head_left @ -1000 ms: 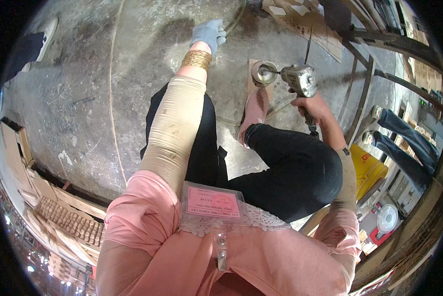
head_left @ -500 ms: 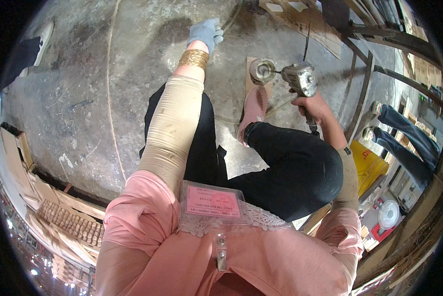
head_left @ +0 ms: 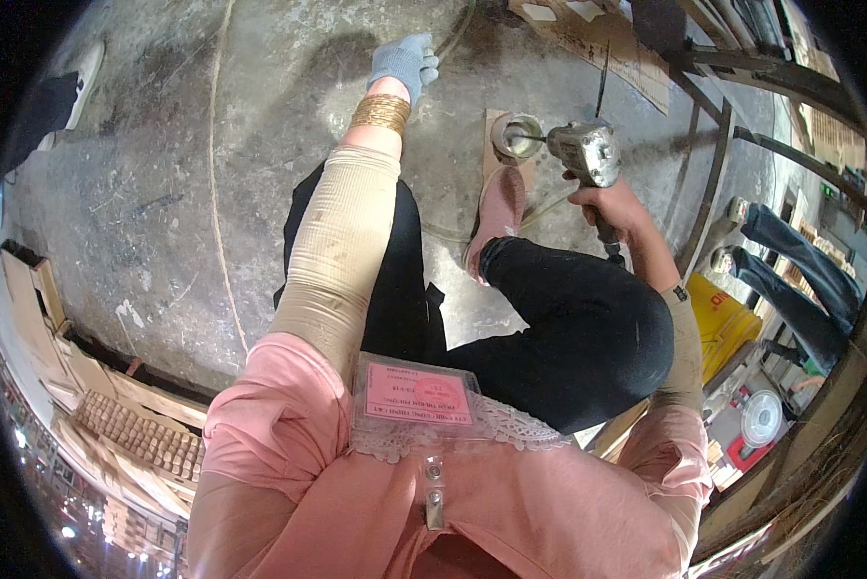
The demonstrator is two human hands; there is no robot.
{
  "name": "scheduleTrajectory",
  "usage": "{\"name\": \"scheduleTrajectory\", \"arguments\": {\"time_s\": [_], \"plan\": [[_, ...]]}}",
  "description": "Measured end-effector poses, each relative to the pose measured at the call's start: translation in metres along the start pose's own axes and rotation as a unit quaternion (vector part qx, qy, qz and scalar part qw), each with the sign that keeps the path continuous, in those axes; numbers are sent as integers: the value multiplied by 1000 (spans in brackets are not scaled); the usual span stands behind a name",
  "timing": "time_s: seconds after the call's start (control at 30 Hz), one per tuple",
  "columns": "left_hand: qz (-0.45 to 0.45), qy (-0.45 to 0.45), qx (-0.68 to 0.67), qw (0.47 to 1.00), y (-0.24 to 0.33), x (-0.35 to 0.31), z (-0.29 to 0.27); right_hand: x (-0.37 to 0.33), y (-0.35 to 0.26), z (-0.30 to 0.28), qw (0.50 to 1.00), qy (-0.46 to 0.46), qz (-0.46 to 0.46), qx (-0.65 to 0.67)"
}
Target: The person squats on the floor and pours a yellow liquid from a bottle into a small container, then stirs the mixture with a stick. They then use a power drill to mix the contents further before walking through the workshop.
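Right hand (head_left: 615,207): bare, grip clamped around the dark handle (head_left: 605,232) of a worn silver-grey metal power drill (head_left: 586,154). Drill: above the concrete floor (head_left: 144,222), its thin rod (head_left: 536,137) over the mouth of a round, pale-walled cup (head_left: 517,137); depth unclear. Left hand (head_left: 405,68): blue-grey knit glove, fingers curled; any contents hidden. Step, by judgement: rod work at the cup; next move calls for steady aim. Writing: pink printed card badge (head_left: 414,396), clear-sleeved; yellow container (head_left: 718,328), partial reddish lettering; brown cardboard sheet (head_left: 636,72), faint print.
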State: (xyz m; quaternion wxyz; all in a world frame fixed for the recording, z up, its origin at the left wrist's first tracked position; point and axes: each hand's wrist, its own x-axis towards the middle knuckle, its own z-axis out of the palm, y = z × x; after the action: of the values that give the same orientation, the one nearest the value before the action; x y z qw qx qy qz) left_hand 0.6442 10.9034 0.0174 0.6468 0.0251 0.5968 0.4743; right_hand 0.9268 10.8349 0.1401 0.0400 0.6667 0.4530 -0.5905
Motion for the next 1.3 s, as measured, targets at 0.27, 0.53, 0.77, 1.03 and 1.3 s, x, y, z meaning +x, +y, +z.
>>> {"name": "scheduleTrajectory", "arguments": {"time_s": [0.27,0.53,0.77,1.03,1.3], "plan": [[-4,-11,-8,1000,0,0,3,1,4,-2,1000,-5,-20,11],[-4,-4,-5,1000,-1,6,-2,-3,7,-3,1000,11,8,-10],[-13,-12,-26,1000,-2,6,-1,-1,11,-7,1000,13,13,13],[-17,5,-10,1000,-1,6,-1,-1,6,-4,1000,7,19,8],[-3,3,3,1000,-4,4,-1,-3,5,-1,1000,-3,-1,-13]]}}
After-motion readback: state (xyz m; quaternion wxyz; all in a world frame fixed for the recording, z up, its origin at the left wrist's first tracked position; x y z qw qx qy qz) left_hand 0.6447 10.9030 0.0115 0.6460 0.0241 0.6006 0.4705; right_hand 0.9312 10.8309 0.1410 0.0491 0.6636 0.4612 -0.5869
